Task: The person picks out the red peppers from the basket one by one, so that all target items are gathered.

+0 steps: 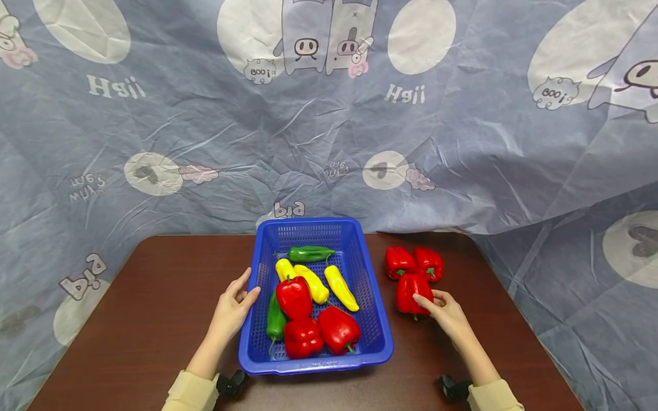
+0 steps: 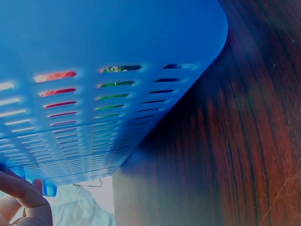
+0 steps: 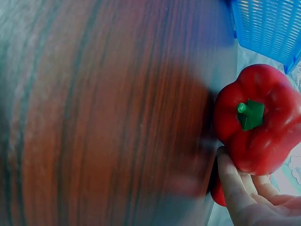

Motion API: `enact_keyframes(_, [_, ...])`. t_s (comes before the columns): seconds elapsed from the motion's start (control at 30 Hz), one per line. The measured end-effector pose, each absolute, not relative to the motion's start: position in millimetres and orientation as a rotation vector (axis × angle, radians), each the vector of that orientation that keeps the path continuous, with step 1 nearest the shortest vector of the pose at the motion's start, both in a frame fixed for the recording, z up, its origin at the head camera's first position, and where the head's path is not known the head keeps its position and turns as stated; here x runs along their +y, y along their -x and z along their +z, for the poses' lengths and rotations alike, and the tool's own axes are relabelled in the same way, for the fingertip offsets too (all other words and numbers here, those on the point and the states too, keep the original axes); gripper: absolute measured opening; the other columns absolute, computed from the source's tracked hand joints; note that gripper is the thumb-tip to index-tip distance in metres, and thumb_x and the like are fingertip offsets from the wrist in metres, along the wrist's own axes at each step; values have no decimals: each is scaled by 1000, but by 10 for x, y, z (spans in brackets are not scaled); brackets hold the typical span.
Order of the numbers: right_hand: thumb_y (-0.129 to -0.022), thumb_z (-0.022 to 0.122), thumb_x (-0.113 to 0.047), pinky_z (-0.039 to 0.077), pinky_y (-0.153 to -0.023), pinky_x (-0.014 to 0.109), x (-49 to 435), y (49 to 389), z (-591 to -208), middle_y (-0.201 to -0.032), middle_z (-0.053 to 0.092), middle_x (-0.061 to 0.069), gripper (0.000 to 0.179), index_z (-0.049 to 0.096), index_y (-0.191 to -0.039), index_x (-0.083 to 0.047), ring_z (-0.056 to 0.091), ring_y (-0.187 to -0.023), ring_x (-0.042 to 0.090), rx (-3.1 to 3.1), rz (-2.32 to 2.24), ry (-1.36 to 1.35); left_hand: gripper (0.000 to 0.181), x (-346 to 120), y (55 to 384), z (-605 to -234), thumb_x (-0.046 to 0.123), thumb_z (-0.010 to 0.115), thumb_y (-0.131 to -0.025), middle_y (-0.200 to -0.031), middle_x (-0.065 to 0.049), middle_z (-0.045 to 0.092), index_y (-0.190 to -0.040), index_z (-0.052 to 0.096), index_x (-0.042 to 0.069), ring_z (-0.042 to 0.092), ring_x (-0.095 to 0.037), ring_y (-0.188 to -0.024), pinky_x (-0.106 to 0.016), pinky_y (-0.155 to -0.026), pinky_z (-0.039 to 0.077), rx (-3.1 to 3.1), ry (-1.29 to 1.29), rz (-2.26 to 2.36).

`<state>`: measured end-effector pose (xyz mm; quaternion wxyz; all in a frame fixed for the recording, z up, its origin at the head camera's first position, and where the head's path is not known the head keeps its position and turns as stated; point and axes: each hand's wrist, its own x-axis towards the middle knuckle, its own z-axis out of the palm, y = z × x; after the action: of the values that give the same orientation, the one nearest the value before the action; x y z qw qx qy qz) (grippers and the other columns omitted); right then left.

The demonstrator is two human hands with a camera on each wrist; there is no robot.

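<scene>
Blue perforated plastic basket (image 1: pixel 316 365): between your hands.
Left hand (image 1: pixel 233 303): touching its left rim; grip cannot be told.
Right hand (image 1: pixel 448 314): pinching one glossy red bell pepper (image 1: pixel 409 287), right of basket.

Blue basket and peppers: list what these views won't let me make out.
Head: the lower end of the leftmost yellow pepper, hidden by the red pepper over it.
Left wrist: most contents of the blue basket, hidden by its wall; only slivers show through slots.
Right wrist: one side of the held pepper, cut off by the right edge.
</scene>
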<state>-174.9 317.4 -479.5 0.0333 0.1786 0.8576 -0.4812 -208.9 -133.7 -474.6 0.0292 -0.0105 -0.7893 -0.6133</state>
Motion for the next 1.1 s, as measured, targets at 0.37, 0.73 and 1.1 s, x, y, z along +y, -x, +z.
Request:
enact_keyframes(0.37, [-92,59,-57,53,-92,37,3192,1776,-4754,-131,56,27,83,39,-141,8,68,-92,18,2590,-1449,-528,60,-1338,2083,-4751,7,65,-94,-126,-23,52,-149,42,3,57,2,-69,-17,-63,53,-2436,21,-1893])
enact_keyframes(0.73, [-93,50,-65,55,-92,41,3172,1829,-4746,-133,52,30,91,43,-138,13,68,-92,20,2557,-1423,-552,60,-1336,2085,-4742,8,65,-94,-127,-23,52,-149,42,4,58,3,-69,-17,-63,54,-2427,29,-1911])
enact_keyframes(1.1, [-96,39,-68,42,-106,55,3181,1839,-4757,-139,47,35,95,37,-141,16,62,-114,40,2545,-1390,-555,59,-1341,2083,-4743,8,65,-94,-126,-23,52,-149,42,4,56,2,-65,-17,-61,53,-2435,30,-1898])
